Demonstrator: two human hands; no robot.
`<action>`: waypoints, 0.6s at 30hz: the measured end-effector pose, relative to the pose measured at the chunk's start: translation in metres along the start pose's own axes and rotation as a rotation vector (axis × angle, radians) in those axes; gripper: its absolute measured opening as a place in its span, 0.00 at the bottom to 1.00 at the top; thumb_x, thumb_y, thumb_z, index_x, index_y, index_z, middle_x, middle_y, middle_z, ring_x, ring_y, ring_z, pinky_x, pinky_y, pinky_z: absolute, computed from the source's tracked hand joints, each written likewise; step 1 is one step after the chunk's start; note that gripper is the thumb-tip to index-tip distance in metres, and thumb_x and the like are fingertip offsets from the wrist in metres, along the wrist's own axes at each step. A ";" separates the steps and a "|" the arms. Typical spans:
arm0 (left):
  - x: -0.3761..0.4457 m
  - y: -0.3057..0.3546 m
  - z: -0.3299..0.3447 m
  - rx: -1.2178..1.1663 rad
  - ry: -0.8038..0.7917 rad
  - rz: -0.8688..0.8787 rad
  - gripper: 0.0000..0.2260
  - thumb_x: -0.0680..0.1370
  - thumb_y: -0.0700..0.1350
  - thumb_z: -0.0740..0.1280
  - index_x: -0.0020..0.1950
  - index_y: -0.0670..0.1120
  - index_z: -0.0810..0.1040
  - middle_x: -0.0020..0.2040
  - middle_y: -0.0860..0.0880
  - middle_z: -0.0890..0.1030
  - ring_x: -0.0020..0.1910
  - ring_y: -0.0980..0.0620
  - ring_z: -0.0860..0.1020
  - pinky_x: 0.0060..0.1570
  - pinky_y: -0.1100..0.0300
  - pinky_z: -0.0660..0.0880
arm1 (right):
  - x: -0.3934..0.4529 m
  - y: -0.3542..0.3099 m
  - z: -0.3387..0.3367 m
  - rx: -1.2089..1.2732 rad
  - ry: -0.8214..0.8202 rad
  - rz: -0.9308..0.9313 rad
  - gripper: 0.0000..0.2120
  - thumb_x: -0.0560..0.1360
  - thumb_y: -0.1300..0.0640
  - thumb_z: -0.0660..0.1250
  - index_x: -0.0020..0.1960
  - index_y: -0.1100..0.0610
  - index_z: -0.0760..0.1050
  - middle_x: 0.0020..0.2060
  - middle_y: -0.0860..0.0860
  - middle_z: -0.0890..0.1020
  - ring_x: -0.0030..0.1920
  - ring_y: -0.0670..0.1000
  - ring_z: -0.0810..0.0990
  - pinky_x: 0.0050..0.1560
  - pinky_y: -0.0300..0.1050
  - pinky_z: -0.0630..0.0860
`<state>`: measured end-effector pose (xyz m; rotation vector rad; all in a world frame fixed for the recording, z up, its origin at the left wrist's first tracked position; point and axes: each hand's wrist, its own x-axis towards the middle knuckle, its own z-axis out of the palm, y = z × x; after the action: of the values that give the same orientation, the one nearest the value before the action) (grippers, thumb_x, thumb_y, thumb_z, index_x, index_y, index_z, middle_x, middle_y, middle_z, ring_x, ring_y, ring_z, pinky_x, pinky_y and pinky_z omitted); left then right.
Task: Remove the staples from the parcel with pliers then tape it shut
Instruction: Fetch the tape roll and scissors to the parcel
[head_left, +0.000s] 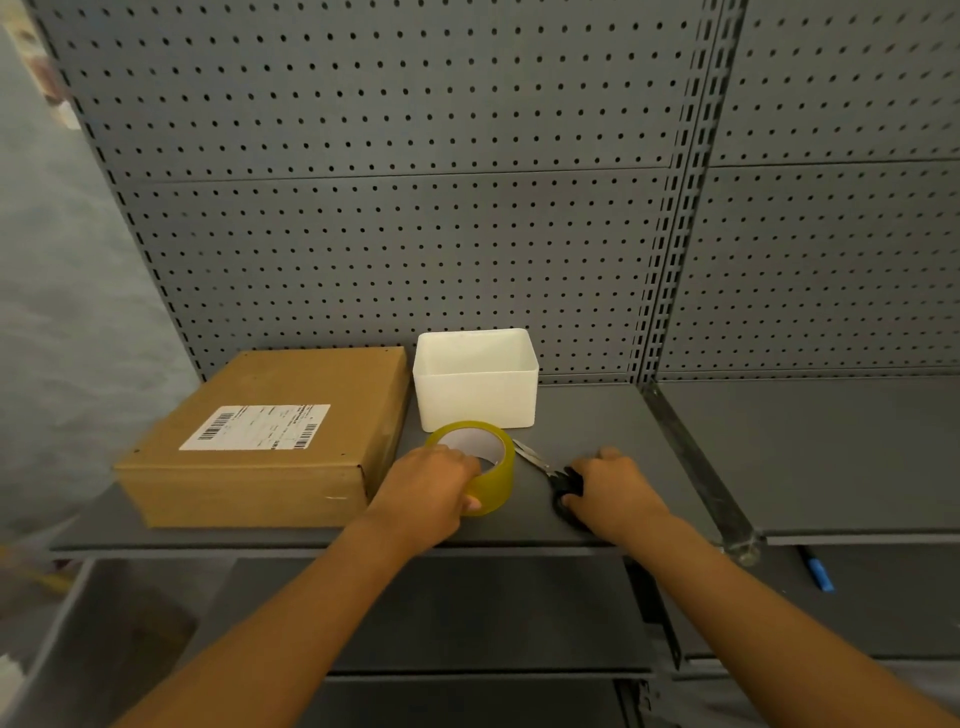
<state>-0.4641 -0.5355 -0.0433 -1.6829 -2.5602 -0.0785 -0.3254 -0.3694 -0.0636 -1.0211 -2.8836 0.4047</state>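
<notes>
**A:** Grey metal everywhere, basically. The whole backdrop is a grey pegboard wall (395, 156) filling the top two thirds of the frame, with a slotted upright (675, 218) running down right of centre. Below it sits a grey shelf (613, 415), and a second shelf bay carries on at the right edge. Lower shelves show along the bottom, with a small blue thing (820, 574) lying at lower right, too small to tell what it is.

**B:** And where's the parcel?

**A:** The brown cardboard parcel (270, 436) lies flat at centre left of the shelf, white shipping label (257, 427) facing up. Just right of it, against the pegboard, there's a white plastic bin (475, 376). In front of the bin stands a yellowish tape roll (485, 467).

**B:** Hands?

**A:** The left hand (428, 486) is wrapped over the tape roll, thumb on its front side. The right hand (610, 491) is curled over the black handles of a metal tool (550, 467) lying on the shelf, its tips pointing up-left at the tape. Looks like pliers or scissors, honestly can't tell which.
</notes>
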 end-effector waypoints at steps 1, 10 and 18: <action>0.000 0.000 0.000 -0.009 -0.002 -0.002 0.12 0.78 0.51 0.65 0.60 0.50 0.76 0.53 0.47 0.80 0.51 0.48 0.77 0.50 0.55 0.76 | 0.001 0.000 0.000 -0.009 -0.010 -0.003 0.17 0.77 0.50 0.66 0.61 0.58 0.74 0.59 0.56 0.70 0.59 0.56 0.72 0.60 0.47 0.73; 0.010 -0.008 -0.009 -0.286 0.120 -0.075 0.13 0.77 0.60 0.62 0.49 0.53 0.78 0.44 0.55 0.79 0.43 0.56 0.77 0.45 0.55 0.77 | 0.014 0.006 -0.019 0.052 -0.052 -0.062 0.19 0.75 0.50 0.67 0.61 0.60 0.75 0.58 0.57 0.75 0.58 0.57 0.74 0.57 0.48 0.74; 0.040 -0.023 -0.029 -0.452 0.416 -0.401 0.15 0.78 0.50 0.65 0.63 0.45 0.72 0.60 0.45 0.74 0.54 0.46 0.75 0.48 0.57 0.71 | 0.041 0.007 -0.051 0.243 0.038 -0.120 0.18 0.79 0.51 0.62 0.65 0.59 0.72 0.60 0.57 0.76 0.59 0.56 0.75 0.55 0.43 0.70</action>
<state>-0.5001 -0.5110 -0.0104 -1.0521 -2.6134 -0.9796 -0.3463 -0.3266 -0.0180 -0.8034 -2.7565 0.6975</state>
